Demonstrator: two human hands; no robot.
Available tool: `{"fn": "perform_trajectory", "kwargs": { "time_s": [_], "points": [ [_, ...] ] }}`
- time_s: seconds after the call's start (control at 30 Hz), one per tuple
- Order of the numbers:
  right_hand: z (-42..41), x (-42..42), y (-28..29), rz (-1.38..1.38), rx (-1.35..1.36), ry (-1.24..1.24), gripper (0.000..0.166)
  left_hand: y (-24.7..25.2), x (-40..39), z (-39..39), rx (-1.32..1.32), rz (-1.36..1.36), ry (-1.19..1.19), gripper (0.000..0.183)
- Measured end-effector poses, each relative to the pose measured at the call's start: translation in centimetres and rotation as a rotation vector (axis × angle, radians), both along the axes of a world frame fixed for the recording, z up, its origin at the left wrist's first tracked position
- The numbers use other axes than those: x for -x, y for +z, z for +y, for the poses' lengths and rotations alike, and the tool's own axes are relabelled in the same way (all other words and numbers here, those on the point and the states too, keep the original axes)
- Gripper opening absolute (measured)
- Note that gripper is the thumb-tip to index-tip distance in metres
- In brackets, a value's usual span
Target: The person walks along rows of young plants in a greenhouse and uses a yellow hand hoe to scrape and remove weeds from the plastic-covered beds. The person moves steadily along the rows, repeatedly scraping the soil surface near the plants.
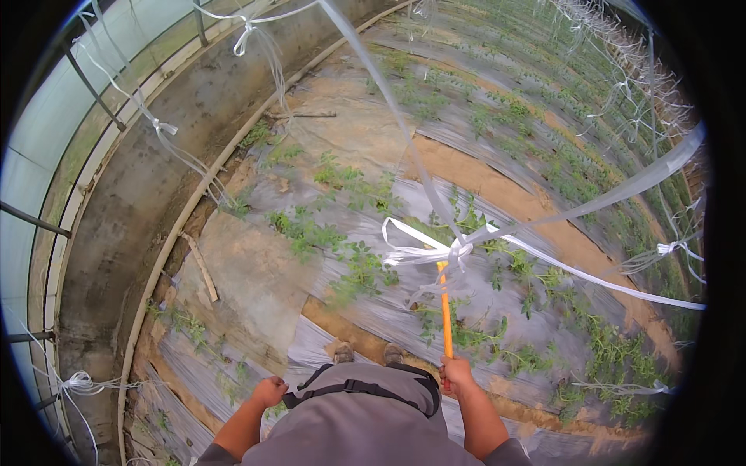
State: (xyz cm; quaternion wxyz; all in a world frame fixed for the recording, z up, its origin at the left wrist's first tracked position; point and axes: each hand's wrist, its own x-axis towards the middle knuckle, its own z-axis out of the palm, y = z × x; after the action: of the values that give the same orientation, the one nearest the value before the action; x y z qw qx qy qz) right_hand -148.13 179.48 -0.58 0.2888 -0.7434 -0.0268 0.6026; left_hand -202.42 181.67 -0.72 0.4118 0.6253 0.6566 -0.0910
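My right hand (pixel 456 376) is closed around the lower end of an orange-yellow rod (pixel 447 320), held out in front of me at the right. The rod's yellow tip meets or overlaps a knot of white plastic twine (pixel 460 250); whether they touch is unclear. Several bands and strings run from that knot towards the upper left, the upper right and the right edge. My left hand (pixel 270 391) is at my waist beside a black strap (pixel 352 386), fingers curled; whether something thin is inside them cannot be told.
Green leafy plants (pixel 361 265) grow through grey plastic mulch film (pixel 402 297), with bare soil strips (pixel 478 175) between. A long pipe (pixel 169 244) runs along a low concrete wall (pixel 105 250) at the left. A stick (pixel 201 268) lies near it. More twine bundles (pixel 247 29) hang around.
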Motion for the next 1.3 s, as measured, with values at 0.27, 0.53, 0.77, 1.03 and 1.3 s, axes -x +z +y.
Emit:
{"fn": "perform_trajectory", "kwargs": {
  "time_s": [0.27, 0.53, 0.77, 1.03, 1.3],
  "points": [
    [9.1, 3.9, 3.5, -0.533, -0.12, 0.86, 0.034, 0.3, -2.5, 0.8, -0.01, -0.073, 0.234, 0.04],
    [13.8, 5.9, 5.3, -0.794, -0.195, 1.355, 0.034, -3.7, 1.8, -5.3, 0.137, 0.008, 0.229, 0.039],
    [10.6, 5.2, 5.8, -0.626, 0.311, 1.26, 0.038, -6.4, 6.9, -8.8, 0.143, 0.035, 0.373, 0.041],
    [7.9, 2.5, 6.8, -0.487, 0.587, 0.834, 0.035, -6.3, 7.5, -5.1, 0.143, -0.059, 0.446, 0.041],
    [5.9, -1.6, 15.1, -0.568, 0.448, 0.63, 0.032, -7.4, 11.6, -1.7, 0.011, -0.118, 0.438, 0.04]
  ]
}}
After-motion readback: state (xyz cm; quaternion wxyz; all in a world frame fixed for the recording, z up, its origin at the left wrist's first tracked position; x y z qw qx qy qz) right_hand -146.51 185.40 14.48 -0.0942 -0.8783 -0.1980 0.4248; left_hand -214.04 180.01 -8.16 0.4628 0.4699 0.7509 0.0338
